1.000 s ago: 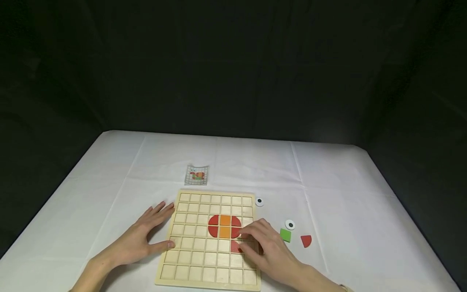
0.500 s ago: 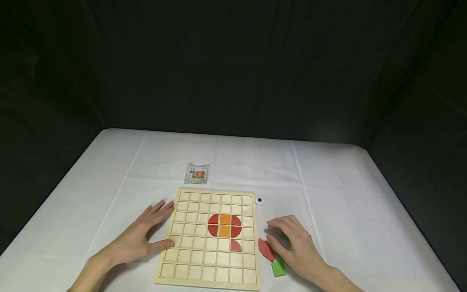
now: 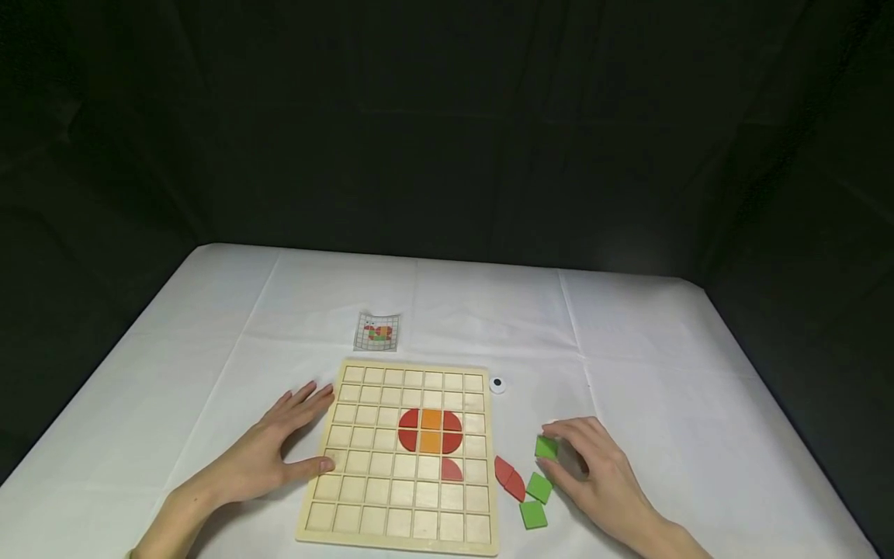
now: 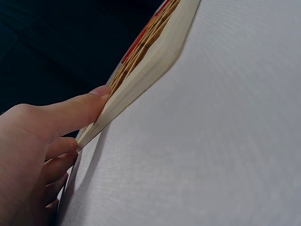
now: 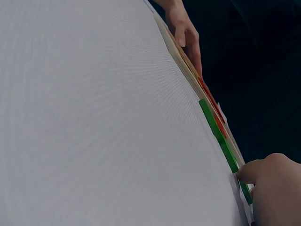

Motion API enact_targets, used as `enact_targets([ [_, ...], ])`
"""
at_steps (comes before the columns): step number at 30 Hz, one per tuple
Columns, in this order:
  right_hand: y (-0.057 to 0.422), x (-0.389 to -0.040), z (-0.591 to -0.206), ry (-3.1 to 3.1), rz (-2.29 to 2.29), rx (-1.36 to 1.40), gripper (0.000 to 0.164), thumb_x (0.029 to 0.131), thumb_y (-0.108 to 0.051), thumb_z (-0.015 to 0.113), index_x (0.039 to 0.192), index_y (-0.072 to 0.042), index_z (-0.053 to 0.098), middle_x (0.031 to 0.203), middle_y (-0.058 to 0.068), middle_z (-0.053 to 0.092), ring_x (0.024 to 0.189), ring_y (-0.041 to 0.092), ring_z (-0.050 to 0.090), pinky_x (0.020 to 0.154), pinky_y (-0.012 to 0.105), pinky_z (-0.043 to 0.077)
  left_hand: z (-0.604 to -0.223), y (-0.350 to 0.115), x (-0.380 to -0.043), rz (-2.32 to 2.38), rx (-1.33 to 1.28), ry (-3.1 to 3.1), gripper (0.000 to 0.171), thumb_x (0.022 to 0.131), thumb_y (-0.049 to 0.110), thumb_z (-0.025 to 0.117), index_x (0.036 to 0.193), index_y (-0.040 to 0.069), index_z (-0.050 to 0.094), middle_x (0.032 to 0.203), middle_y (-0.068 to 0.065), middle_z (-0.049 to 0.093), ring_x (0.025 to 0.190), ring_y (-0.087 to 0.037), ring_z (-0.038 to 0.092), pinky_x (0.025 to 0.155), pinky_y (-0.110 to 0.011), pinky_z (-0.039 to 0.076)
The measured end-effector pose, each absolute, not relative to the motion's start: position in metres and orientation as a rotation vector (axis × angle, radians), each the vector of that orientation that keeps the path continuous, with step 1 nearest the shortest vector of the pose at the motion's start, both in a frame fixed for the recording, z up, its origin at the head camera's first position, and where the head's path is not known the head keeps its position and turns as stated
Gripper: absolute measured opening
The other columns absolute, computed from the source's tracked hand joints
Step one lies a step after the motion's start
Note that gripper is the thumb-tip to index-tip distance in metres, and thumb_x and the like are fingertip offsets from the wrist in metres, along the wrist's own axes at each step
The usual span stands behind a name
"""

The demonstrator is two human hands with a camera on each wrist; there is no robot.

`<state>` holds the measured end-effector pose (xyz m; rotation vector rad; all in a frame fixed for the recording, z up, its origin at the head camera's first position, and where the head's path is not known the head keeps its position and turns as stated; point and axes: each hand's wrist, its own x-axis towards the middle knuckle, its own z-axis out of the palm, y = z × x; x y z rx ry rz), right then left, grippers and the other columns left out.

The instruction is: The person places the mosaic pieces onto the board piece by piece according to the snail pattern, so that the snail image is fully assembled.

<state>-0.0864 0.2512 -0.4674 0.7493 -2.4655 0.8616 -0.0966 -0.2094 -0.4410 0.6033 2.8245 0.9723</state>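
Observation:
A pale wooden grid board (image 3: 363, 491) lies on the white table. My left hand (image 3: 261, 454) rests at its left edge with fingers spread; the left wrist view shows the thumb (image 4: 77, 110) on the rim. Red quarter-circle tiles (image 3: 409, 441) and orange square tiles (image 3: 431, 442) form a rounded shape on the board. One more red quarter-circle tile (image 3: 451, 470) sits below them. Right of the board, my right hand (image 3: 597, 470) pinches a green square tile (image 3: 546, 448) between thumb and fingers, at table level. Two further green square tiles (image 3: 534, 515) lie just below.
Two red tiles (image 3: 510, 478) lie beside the board's right edge. A round white eye piece (image 3: 497, 385) is by the upper right corner. Behind the board lies a small pattern card (image 3: 377, 333). Dark cloth (image 3: 447, 140) hangs around the table.
My right hand has left the red tile on the board and moved right to the green tile, uncovering the loose red and green tiles. My left hand has stayed on the board's edge.

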Motion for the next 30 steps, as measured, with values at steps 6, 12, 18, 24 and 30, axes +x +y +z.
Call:
enact_targets([
  [6, 0.254, -0.087, -0.466, -2.462, 0.867, 0.745, 0.04, 0.072, -0.01, 0.088, 0.108, -0.014, 0.07, 0.105, -0.006, 0.067, 0.098, 0.005, 0.051, 0.068, 0.008, 0.044, -0.441, -0.208, -0.097, 0.983, 0.608, 2.819, 0.09, 0.081, 0.054, 0.077, 0.153, 0.013, 0.041, 0.162, 0.004, 0.033, 0.155, -0.027, 0.016, 0.123, -0.015, -0.005],
  [12, 0.254, -0.088, -0.465, -2.418, 0.869, 0.773, 0.04, 0.069, -0.005, 0.088, 0.105, -0.014, 0.071, 0.102, -0.006, 0.068, 0.098, 0.005, 0.053, 0.073, 0.009, 0.045, -0.441, -0.208, -0.097, 0.982, 0.614, 2.821, 0.09, 0.082, 0.055, 0.076, 0.153, 0.013, 0.041, 0.162, 0.004, 0.033, 0.155, -0.026, 0.016, 0.123, -0.016, -0.005],
  [18, 0.249, -0.089, -0.464, -2.384, 0.923, 0.792, 0.044, 0.068, -0.004, 0.089, 0.106, -0.014, 0.07, 0.102, -0.006, 0.069, 0.098, 0.007, 0.055, 0.086, 0.007, 0.043, -0.44, -0.209, -0.097, 0.99, 0.601, 2.81, 0.091, 0.081, 0.055, 0.077, 0.153, 0.014, 0.041, 0.163, 0.005, 0.032, 0.155, -0.025, 0.016, 0.124, -0.016, -0.004],
  [24, 0.234, -0.088, -0.463, -2.317, 1.0, 0.846, 0.046, 0.068, -0.003, 0.089, 0.108, -0.011, 0.069, 0.1, -0.006, 0.069, 0.096, 0.009, 0.056, 0.088, 0.008, 0.044, -0.439, -0.21, -0.098, 0.979, 0.59, 2.807, 0.091, 0.08, 0.056, 0.076, 0.153, 0.014, 0.041, 0.162, 0.005, 0.032, 0.155, -0.026, 0.016, 0.126, -0.022, -0.001],
  [30, 0.217, -0.084, -0.465, -2.37, 1.044, 0.882, 0.04, 0.074, -0.006, 0.087, 0.109, -0.014, 0.069, 0.104, -0.006, 0.067, 0.099, 0.008, 0.055, 0.091, 0.006, 0.043, -0.44, -0.21, -0.097, 0.985, 0.61, 2.81, 0.091, 0.081, 0.055, 0.076, 0.153, 0.013, 0.041, 0.162, 0.004, 0.033, 0.155, -0.027, 0.016, 0.123, -0.014, -0.004],
])
